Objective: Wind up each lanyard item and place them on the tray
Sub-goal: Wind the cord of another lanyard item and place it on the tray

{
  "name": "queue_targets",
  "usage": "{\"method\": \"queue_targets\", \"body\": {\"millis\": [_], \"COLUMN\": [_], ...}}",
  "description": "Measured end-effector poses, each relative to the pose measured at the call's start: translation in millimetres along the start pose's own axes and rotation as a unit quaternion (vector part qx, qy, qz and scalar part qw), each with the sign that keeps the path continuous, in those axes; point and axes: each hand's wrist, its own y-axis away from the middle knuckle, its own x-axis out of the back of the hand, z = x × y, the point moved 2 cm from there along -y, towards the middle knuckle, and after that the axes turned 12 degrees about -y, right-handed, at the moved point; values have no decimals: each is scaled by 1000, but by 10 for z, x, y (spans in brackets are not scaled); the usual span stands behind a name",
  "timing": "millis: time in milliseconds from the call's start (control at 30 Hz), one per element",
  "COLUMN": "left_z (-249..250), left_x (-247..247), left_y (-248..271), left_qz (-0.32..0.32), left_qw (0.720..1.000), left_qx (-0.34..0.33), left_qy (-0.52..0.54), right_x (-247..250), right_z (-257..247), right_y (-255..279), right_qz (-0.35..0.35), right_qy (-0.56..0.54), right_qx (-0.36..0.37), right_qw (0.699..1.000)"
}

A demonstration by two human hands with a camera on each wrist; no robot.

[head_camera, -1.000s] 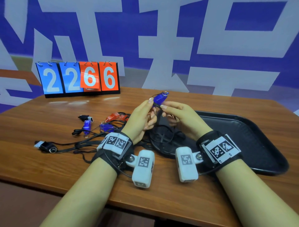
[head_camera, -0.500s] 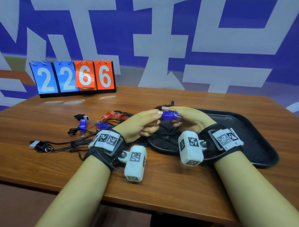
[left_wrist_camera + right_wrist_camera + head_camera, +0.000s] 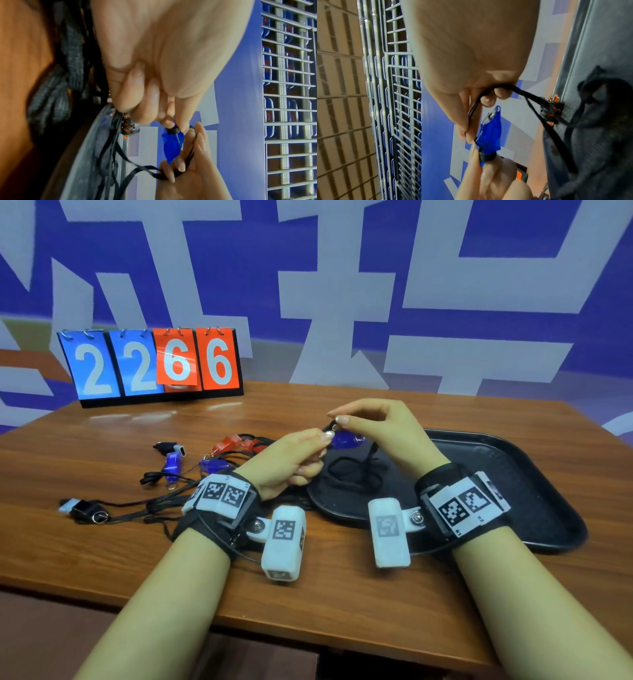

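Observation:
A blue whistle (image 3: 345, 440) hangs in the air between my hands, over the left end of the black tray (image 3: 534, 474). My left hand (image 3: 322, 440) pinches its black-wrapped mouthpiece end (image 3: 174, 130). My right hand (image 3: 337, 421) pinches the black lanyard cord (image 3: 471, 112) just above the whistle (image 3: 491, 134). The cord's loose length drops in loops (image 3: 356, 474) onto the tray. In the wrist views a whistle wound in black cord with orange showing (image 3: 127, 126) lies at the tray's edge (image 3: 550, 109).
Several more whistles with tangled black lanyards lie on the wooden table left of the tray: red (image 3: 227, 442), blue (image 3: 171, 462), blue (image 3: 214, 464), black (image 3: 169, 447) and black (image 3: 84, 510). A flip scoreboard reading 2266 (image 3: 154, 364) stands at the back left.
The blue whistle has dropped from upright and high to lower and lying flat. My right hand has risen above it, now pinching the cord instead of cupping beside the whistle.

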Motion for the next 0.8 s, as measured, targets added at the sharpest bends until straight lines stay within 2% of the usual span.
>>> {"method": "queue_targets", "body": {"millis": [100, 233, 433, 567, 800], "left_z": [-11, -34, -71, -100, -114], "left_x": [10, 1, 1, 8, 14], "left_y": [-26, -58, -83, -110, -118], "left_qz": [40, 71, 106, 143, 139], "left_qw": [999, 995, 993, 980, 981], "left_qx": [-9, -11, 12, 11, 19], "left_qy": [34, 68, 54, 137, 132], "right_x": [-23, -15, -96, -156, -120], "right_z": [-19, 0, 61, 131, 166], "right_y": [-1, -8, 23, 14, -4], "right_qz": [26, 62, 28, 5, 9], "right_qy": [44, 33, 2, 7, 16], "right_qx": [44, 37, 6, -15, -5], "right_qw": [998, 997, 1000, 1000, 1000]}}
